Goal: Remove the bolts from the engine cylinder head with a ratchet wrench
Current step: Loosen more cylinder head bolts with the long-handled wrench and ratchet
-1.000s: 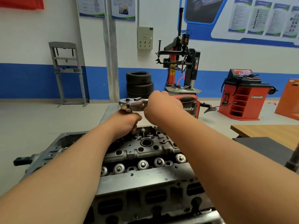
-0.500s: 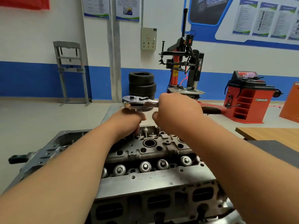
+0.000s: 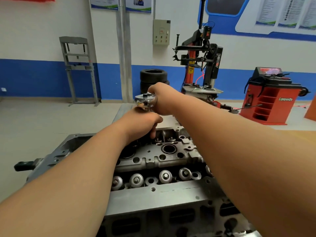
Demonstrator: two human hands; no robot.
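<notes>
A grey metal engine cylinder head [image 3: 153, 194] lies in front of me, with a row of round valve caps across its middle. A chrome ratchet wrench [image 3: 145, 101] stands over the head's far end; only its round head shows. My right hand [image 3: 164, 100] is closed around the wrench handle, right next to the ratchet head. My left hand [image 3: 142, 124] sits directly below the ratchet head, fingers wrapped around the extension or socket, which is hidden. The bolt under the tool is hidden by my left hand.
A grey bracket with a black handle [image 3: 25, 165] sticks out at the head's left. Behind stand stacked tyres [image 3: 153, 77], a tyre changer [image 3: 201, 62], a red wheel balancer [image 3: 270, 98] and a grey press frame [image 3: 78, 69] on the concrete floor.
My right hand has swung the wrench handle toward me and leftward, closing up against the ratchet head. My left hand has stayed under the ratchet head. The view has shifted slightly.
</notes>
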